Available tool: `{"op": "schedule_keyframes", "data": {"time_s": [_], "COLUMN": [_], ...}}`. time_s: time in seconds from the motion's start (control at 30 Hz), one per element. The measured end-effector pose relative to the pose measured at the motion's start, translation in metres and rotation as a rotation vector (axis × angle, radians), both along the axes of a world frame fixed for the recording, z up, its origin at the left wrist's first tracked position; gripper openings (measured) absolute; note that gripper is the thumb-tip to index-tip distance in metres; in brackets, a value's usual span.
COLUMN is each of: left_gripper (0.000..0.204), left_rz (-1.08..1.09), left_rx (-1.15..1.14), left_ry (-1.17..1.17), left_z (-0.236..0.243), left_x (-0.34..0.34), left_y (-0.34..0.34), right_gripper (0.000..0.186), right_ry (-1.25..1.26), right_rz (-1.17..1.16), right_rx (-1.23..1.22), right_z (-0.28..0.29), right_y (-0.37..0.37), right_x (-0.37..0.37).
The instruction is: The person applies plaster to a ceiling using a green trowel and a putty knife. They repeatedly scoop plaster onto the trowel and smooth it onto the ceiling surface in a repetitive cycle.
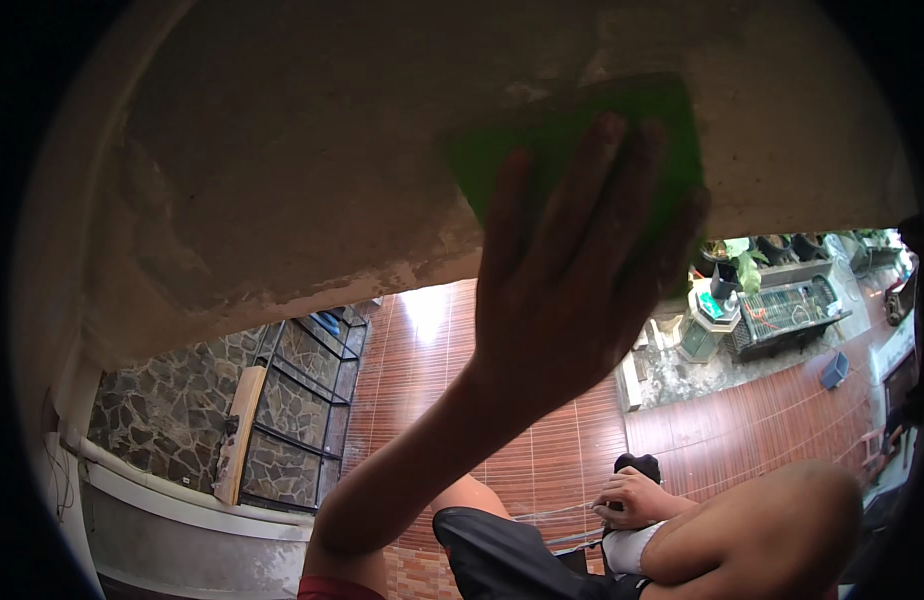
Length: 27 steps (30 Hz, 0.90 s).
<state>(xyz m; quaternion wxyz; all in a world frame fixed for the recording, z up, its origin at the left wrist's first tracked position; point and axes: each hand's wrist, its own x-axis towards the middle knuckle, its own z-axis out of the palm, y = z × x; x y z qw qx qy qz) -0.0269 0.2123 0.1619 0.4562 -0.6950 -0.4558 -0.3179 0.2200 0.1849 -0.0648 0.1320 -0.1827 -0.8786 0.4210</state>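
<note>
My left hand [582, 270] is raised in the middle, with its back toward me. It presses a flat green sheet [682, 120] against the underside of a rough, pale plastered surface [312, 170] overhead. The fingers lie along the sheet, with one at its right edge; the kind of sheet is not clear. Patches on the plaster look worn or whitish. Lower right, my right hand [630, 497] rests near a white sock [627, 548] and a black shoe [637, 466]. Its fingers are curled, and whatever they may hold is hidden.
Below lies a reddish striped tile floor [412, 370]. A black metal frame [302, 430] and a wooden board [240, 430] stand left by stone paving. On the right are a greenish slatted bench [787, 312], potted plants [747, 265] and a grey bin [834, 370].
</note>
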Motion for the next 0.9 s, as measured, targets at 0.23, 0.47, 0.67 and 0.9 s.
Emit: {"op": "schedule_keyframes", "data": {"time_s": [0.23,0.47,0.67,0.9], "left_gripper": [0.046,0.039,0.036,0.048], "left_rz": [0.079,-0.014,0.023,0.142], "left_rx": [-0.094,-0.375,-0.138,-0.063], "left_ry": [0.056,-0.004,-0.131,-0.031], "left_z": [-0.039,-0.07,-0.038,-0.018], "left_x": [-0.003,0.009,0.008,0.005], "left_y": [0.018,-0.027,-0.044,0.01], "right_gripper": [0.013,0.014,0.014,0.014], "right_ry": [0.029,0.069,0.092,0.09], "right_rz": [-0.048,-0.06,-0.066,-0.104], "right_rx": [-0.017,-0.025,-0.031,-0.02], "right_z": [0.006,-0.002,0.006,0.022], "right_y": [-0.003,-0.019,-0.023,-0.011], "right_x": [0.01,0.017,0.015,0.03]}}
